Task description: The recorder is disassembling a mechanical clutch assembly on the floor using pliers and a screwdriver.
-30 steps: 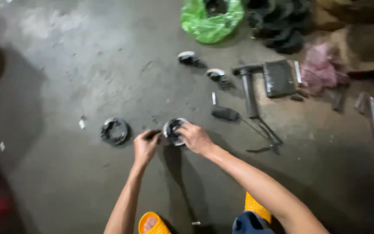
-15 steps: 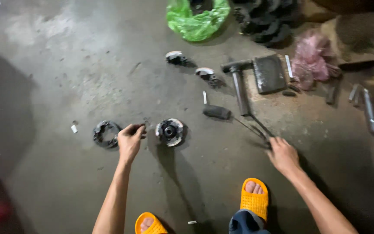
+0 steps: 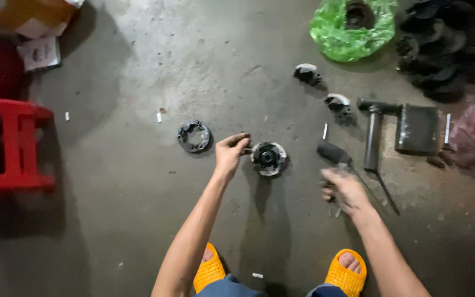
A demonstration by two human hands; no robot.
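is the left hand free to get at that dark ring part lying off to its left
Probably yes: the left hand is at the round metal part, and only bare floor separates it from the dark ring.

Red stool (image 3: 15, 146), green bag (image 3: 353, 27), hammer (image 3: 374, 132) around.

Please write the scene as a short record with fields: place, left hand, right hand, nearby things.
place: grey concrete floor, seen from above
left hand: left hand touches the edge of a round metal part
right hand: right hand closed on a thin tool, its kind unclear
nearby things: black ring-shaped part left of the left hand; hammer; dark-handled tool; green plastic bag; red stool
feet: orange sandals
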